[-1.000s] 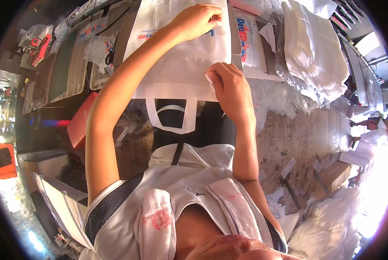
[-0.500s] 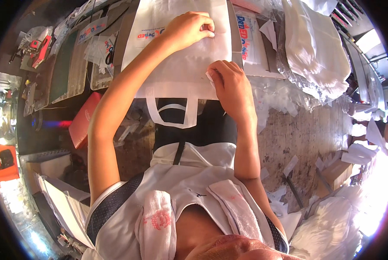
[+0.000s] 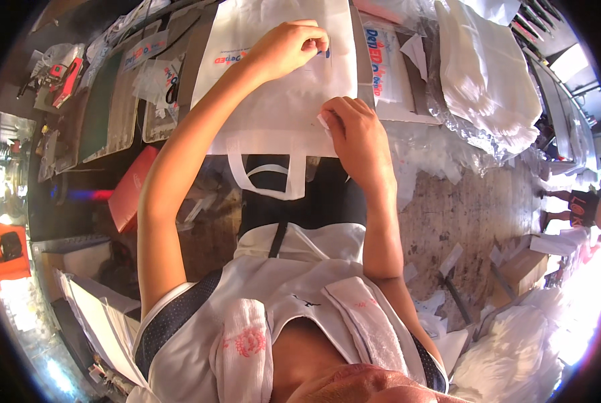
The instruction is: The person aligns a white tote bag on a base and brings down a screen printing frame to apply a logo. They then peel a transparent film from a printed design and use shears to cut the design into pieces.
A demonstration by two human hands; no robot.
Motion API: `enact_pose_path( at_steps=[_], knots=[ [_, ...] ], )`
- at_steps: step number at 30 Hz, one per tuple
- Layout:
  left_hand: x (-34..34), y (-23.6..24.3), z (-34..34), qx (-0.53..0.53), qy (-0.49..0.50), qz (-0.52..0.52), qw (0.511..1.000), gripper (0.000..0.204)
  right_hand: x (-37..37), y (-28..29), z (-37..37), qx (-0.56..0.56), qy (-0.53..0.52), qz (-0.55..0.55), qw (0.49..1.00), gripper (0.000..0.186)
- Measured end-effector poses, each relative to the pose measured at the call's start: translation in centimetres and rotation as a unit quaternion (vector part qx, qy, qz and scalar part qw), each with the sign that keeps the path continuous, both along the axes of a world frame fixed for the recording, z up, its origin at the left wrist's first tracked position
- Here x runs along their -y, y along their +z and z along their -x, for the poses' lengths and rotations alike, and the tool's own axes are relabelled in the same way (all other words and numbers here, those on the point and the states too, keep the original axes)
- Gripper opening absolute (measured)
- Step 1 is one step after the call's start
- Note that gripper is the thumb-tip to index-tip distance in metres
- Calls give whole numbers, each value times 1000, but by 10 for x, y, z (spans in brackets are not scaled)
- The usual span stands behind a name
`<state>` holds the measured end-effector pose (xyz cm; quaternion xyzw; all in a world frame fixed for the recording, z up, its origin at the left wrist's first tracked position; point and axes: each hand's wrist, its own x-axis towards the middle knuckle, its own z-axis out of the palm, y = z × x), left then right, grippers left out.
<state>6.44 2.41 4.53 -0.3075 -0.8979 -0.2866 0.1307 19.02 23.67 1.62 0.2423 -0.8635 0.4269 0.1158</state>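
Observation:
A white bag (image 3: pixel 273 114) with printed lettering lies on the work surface before me, its handle loop (image 3: pixel 295 178) hanging over the front edge. Near the bag's upper part, my left hand (image 3: pixel 293 47) rests with curled fingers; whether they grip anything is unclear. At the bag's lower right, my right hand (image 3: pixel 354 138) is closed around a small white piece (image 3: pixel 324 122) that I cannot identify, partly hidden by the thumb.
Stacked white sheets in plastic (image 3: pixel 481 80) lie right of the bag. Printed pieces and boards (image 3: pixel 106 107), red tools (image 3: pixel 65 80) and a red box (image 3: pixel 129 188) are at left. Another person's legs (image 3: pixel 569 208) show at far right. Papers and cardboard (image 3: pixel 515 275) lie lower right.
My left hand has moved toward me and slightly left across the bag since the oldest frame. My right hand stays about where it was.

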Motion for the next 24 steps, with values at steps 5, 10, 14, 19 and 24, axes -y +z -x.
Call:
enact_pose_path(
  at_steps=[5, 10, 14, 19, 24],
  knots=[
    [11, 8, -14, 16, 1, -36, 999, 5, 1, 0, -1, -3, 2, -2, 1000, 9],
    [13, 18, -35, 36, -9, -92, 995, 5, 2, -2, -1, -20, 0, 1, 1000, 8],
    [4, 29, -42, 72, -2, -137, 988, 6, 2, -1, -1, -9, -2, 3, 1000, 7],
    [-34, 66, -41, 107, -68, -150, 981, 18, 2, -1, -1, -4, -7, -3, 1000, 7],
    [-51, 62, -11, 117, -225, -119, 960, 76, 2, 3, -2, 4, 1, -2, 1000, 9]
  ],
)
